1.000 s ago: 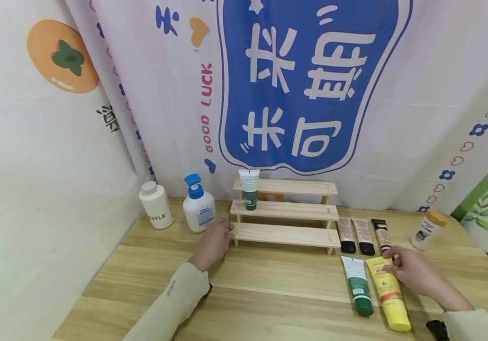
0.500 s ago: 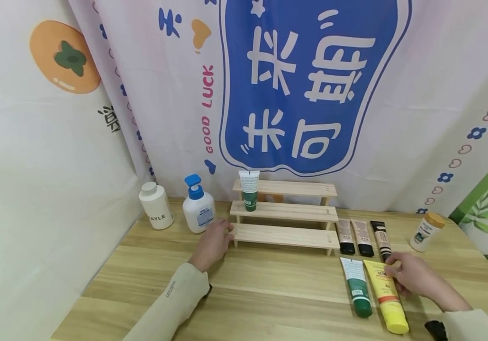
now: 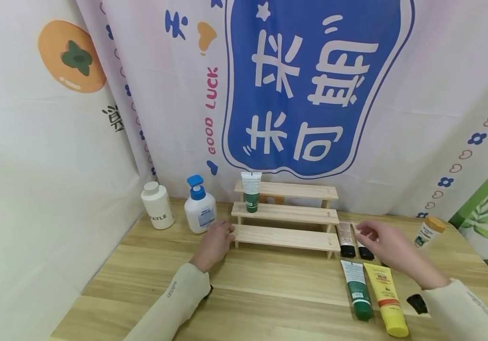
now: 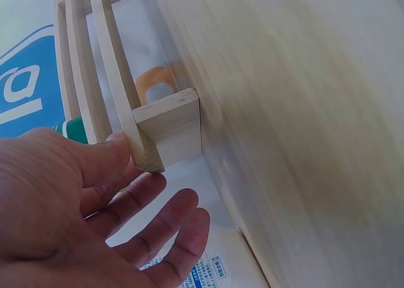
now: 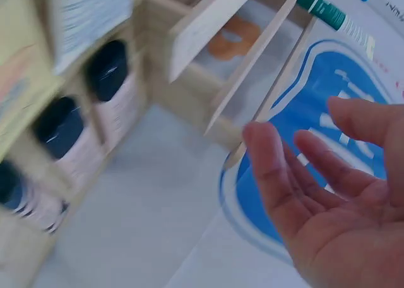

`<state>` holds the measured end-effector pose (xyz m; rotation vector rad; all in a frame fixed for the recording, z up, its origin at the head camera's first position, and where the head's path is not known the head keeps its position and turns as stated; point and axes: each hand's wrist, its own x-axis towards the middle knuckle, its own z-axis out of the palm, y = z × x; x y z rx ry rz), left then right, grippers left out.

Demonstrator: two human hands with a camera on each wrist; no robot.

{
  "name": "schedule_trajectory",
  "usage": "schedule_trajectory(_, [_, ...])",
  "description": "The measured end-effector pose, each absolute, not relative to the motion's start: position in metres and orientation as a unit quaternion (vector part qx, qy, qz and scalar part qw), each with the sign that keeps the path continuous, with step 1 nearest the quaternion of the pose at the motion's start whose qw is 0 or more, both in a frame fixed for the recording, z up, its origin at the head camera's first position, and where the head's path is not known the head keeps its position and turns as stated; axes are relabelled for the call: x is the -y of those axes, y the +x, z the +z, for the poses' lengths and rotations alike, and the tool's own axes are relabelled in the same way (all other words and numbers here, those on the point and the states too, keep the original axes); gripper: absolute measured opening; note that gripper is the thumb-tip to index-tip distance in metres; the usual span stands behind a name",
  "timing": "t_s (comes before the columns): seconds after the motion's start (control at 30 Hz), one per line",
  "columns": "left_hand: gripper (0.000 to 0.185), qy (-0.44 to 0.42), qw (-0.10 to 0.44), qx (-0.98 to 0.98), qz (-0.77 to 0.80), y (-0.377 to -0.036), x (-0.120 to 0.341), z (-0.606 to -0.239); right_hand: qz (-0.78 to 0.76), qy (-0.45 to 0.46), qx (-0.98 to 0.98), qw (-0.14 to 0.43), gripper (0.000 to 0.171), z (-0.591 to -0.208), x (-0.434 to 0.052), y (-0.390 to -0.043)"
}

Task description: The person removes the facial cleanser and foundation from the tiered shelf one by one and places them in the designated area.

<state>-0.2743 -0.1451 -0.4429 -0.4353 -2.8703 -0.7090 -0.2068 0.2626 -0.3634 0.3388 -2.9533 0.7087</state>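
At the left end of a three-tier wooden display shelf (image 3: 286, 235), my left hand (image 3: 213, 244) pinches the lowest board; thumb and index finger sit at its corner in the left wrist view, the other fingers loose. My right hand (image 3: 386, 244) is in the air over the small tubes right of the shelf, its fingers slightly bent and nothing between them in the right wrist view. It partly covers a pink tube with a black cap (image 3: 365, 251); another pink tube (image 3: 346, 237) lies beside the shelf. Nearer lie a green-and-white tube (image 3: 356, 289) and a yellow tube (image 3: 386, 300).
A second green-and-white tube (image 3: 251, 192) stands cap down on the middle tier. Left of the shelf are a white pump bottle (image 3: 200, 213) with a blue top and a white bottle (image 3: 157, 208). An orange-capped bottle (image 3: 429, 232) stands far right. A printed curtain (image 3: 176, 118) hangs behind.
My right hand has let go of the yellow tube's upper end and moved up and left over the small tubes. The yellow tube stays lying on the table. My left hand keeps its place.
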Motion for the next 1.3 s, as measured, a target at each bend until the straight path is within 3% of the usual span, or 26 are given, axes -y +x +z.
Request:
schedule_trajectory(0.27, [0.016, -0.143, 0.076, 0.957, -0.242, -0.274, 0.145, -0.444, 0.29, 0.193, 0.928, 0.129, 0.026, -0.353, -0.214, -0.233])
schedule_trajectory(0.57, [0.016, -0.139, 0.076, 0.957, -0.241, -0.273, 0.147, -0.443, 0.335, 0.278, 0.875, 0.211, 0.038, -0.351, -0.146, -0.262])
schedule_trajectory(0.8, [0.016, -0.143, 0.077, 0.957, -0.24, -0.271, 0.146, -0.44, 0.353, 0.306, 0.863, 0.195, 0.052, -0.344, -0.1, -0.288])
schedule_trajectory(1.03, [0.015, -0.146, 0.084, 0.956, -0.242, -0.27, 0.146, -0.44, 0.378, 0.273, 0.865, 0.184, 0.06, -0.343, -0.072, -0.308])
schedule_trajectory(1.3, [0.016, -0.15, 0.087, 0.956, -0.236, -0.271, 0.148, -0.443, 0.413, 0.246, 0.856, 0.192, 0.049, -0.347, -0.057, -0.317])
